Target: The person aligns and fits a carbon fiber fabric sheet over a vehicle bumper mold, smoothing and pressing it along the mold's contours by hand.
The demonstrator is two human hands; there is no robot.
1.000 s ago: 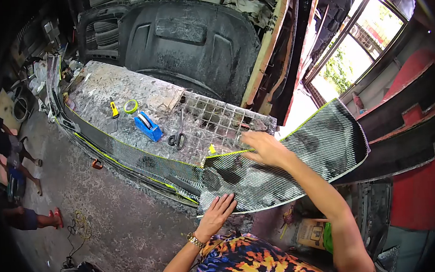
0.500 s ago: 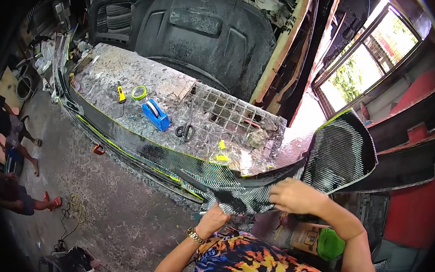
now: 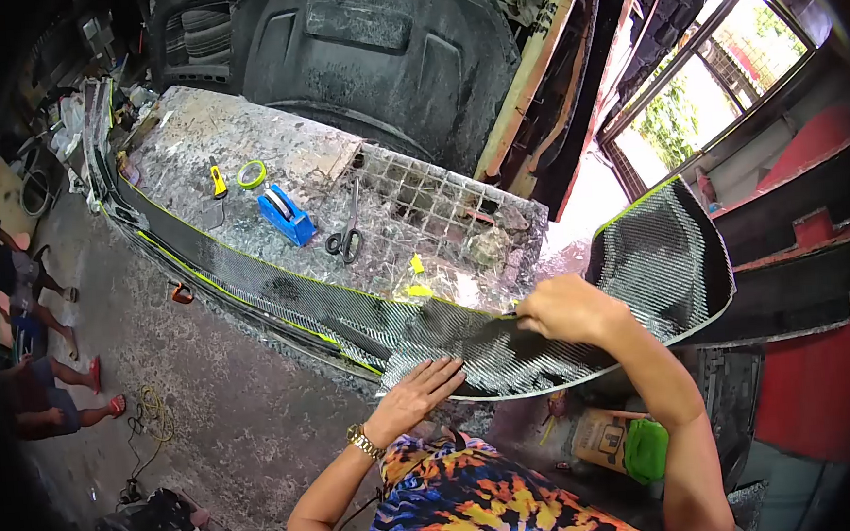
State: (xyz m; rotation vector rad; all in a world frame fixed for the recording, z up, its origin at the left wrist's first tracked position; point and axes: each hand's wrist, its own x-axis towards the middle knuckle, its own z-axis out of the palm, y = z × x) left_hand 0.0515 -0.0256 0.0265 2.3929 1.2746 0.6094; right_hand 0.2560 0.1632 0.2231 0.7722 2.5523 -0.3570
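A woven black-and-silver sheet (image 3: 653, 256) with yellow-green tape along its upper edge lies over the right end of a long curved dark part (image 3: 250, 276). My left hand (image 3: 418, 397) rests flat on the sheet's lower left, fingers apart. Higher and to the right, my right hand (image 3: 559, 308) is closed on the sheet's taped upper edge. Beyond the curved part, scissors (image 3: 346, 239), a blue tape dispenser (image 3: 287, 216), a green tape roll (image 3: 252, 174) and a yellow cutter (image 3: 218, 179) lie on the worktable. Small yellow pieces (image 3: 419, 290) sit near the sheet.
The stained worktable (image 3: 193, 134) has a metal grid (image 3: 420, 183) at its right. A dark hood-shaped panel (image 3: 365, 74) stands behind. A person's legs (image 3: 77, 384) show at far left. A cardboard box (image 3: 599, 440) and a green object (image 3: 646, 450) are below right.
The sheet was bunched between my hands and now lies flatter. My left hand has gone from gripping its lower edge to lying on top, and my right hand has moved up to the taped edge.
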